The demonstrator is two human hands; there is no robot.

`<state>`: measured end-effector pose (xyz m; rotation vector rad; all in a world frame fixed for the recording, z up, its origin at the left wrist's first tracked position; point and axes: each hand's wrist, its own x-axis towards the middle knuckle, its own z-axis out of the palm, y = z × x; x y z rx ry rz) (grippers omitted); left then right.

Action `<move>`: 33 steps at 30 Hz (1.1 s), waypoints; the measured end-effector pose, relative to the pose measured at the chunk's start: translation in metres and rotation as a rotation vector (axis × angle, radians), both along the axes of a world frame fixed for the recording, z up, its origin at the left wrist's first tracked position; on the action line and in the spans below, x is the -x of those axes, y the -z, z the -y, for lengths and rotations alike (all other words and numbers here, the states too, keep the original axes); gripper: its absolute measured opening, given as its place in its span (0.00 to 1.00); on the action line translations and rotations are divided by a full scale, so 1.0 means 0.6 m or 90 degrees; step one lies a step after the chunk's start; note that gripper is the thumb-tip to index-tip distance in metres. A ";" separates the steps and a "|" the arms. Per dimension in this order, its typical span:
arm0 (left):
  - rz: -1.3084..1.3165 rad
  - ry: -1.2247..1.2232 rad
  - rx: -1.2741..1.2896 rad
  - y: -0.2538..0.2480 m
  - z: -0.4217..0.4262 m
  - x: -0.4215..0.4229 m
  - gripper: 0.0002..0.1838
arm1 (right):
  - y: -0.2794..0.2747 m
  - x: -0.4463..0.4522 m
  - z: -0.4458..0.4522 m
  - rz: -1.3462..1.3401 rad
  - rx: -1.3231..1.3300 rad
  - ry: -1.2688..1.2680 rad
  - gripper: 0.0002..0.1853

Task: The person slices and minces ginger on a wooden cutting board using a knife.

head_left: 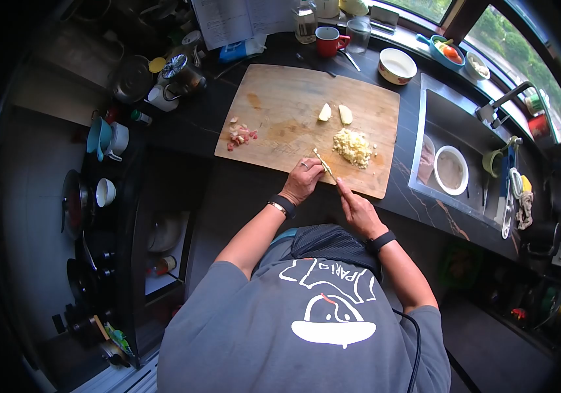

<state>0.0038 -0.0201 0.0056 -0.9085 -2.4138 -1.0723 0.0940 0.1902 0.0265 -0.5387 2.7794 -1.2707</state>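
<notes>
My right hand (360,215) is wrapped round the handle of a kitchen knife (325,162) at the front edge of a wooden cutting board (293,85). The blade points up and left, with pale bits along it. My left hand (304,179) has its fingers closed right beside the blade; whatever they hold, if anything, is hidden. Just beyond the knife, to the right, lies a heap of finely chopped pale yellow pieces (354,148). Two larger pale chunks (345,115) rest behind it. Small chopped pink pieces (241,134) sit at the board's left side.
To the right is a sink (430,108) holding a white bowl (450,171). Behind the board stand a red mug (329,43), a glass (358,38) and a patterned bowl (397,67). A metal kettle (184,77) and the stove with a pan (75,204) are at left.
</notes>
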 end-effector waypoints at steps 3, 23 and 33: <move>0.001 -0.001 -0.007 -0.001 -0.001 0.000 0.10 | 0.005 -0.001 0.002 -0.015 0.001 0.003 0.33; -0.018 0.011 -0.018 -0.007 0.001 -0.001 0.08 | 0.002 0.002 -0.004 0.177 0.129 0.059 0.27; -0.012 0.016 -0.010 -0.007 0.005 -0.003 0.08 | -0.020 0.034 -0.010 0.073 0.181 0.167 0.25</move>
